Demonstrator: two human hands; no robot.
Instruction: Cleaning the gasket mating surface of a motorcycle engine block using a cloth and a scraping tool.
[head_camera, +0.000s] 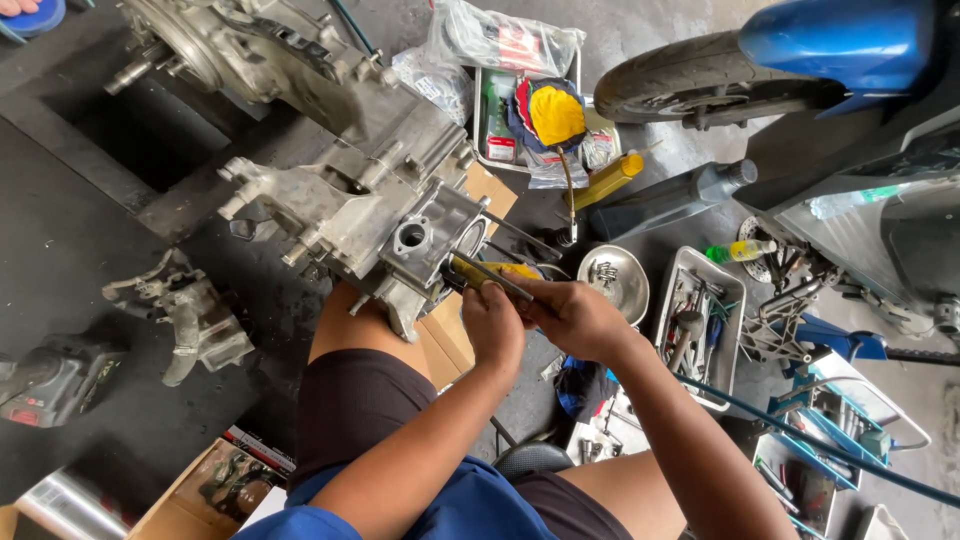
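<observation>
A grey metal engine case (345, 205) lies on the dark floor in front of me, its open cylinder end with long studs (520, 235) facing right. A yellow-handled screwdriver (490, 270) points into that end. My left hand (493, 325) and my right hand (572, 315) are both closed around its handle, side by side, just right of the case. My bare knee (350, 325) sits below the case.
A round metal bowl (614, 280) and a metal tray of tools (700, 320) lie to the right. A blue scooter with its wheel (720, 85) stands at the top right. A loose metal part (185, 315) rests at left, a cardboard box (215, 485) near my leg.
</observation>
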